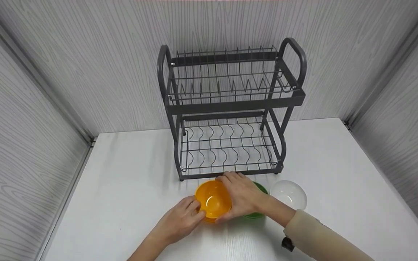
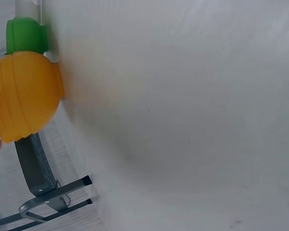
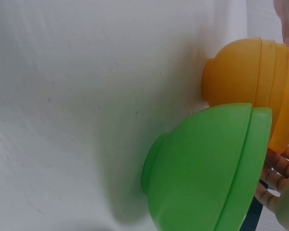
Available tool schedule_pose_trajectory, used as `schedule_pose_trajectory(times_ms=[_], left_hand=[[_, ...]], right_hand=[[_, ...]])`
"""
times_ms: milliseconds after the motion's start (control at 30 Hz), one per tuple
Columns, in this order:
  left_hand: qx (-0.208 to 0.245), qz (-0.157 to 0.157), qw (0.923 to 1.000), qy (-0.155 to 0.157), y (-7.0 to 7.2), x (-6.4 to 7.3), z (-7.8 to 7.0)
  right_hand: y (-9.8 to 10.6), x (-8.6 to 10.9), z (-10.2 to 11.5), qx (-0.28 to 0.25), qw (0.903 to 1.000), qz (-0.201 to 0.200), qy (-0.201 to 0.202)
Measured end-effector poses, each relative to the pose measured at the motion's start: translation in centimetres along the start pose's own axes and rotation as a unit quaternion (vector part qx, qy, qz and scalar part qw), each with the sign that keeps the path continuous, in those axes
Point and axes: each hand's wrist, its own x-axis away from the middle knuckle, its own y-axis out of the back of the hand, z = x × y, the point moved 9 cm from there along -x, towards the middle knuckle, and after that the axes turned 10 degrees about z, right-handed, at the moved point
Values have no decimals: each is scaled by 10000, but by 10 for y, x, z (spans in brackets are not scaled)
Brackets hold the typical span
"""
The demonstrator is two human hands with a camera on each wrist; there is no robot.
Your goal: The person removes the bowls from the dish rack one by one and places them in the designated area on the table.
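Several orange bowls [image 1: 213, 199] [image 2: 33, 91] are nested in one stack on the white table, in front of the rack; their layered rims show in both wrist views. My left hand [image 1: 181, 221] pinches the stack's left rim, with curled fingers and the thumb at the edge. From the right, my right hand [image 1: 243, 195] grips the stack, fingers over the far rim and thumb at the near side. Two nested green bowls [image 3: 202, 168] stand right beside the orange stack, partly hidden under the right hand and wrist in the head view.
A black two-tier dish rack [image 1: 230, 107] stands just behind the bowls, with wire slots above and a wavy wire shelf below. A white bowl [image 1: 290, 194] sits right of the green ones, near the right forearm. Grey wood-grain panels [image 1: 85, 65] enclose the white table [image 1: 129, 174].
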Motion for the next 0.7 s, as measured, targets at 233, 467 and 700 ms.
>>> schedule_pose_trajectory(times_ms=[233,467,700], left_hand=[[20,141,9999,3,-2,2,1],[32,14,10000,3,0,1,0],[283,19,9995,162,3,0,3]], right_hand=[[-1,-1,1,78,10000,19,-17],[0,2,2,188,9997,-127,31],[4,10,1,165,9997,-154,-39]])
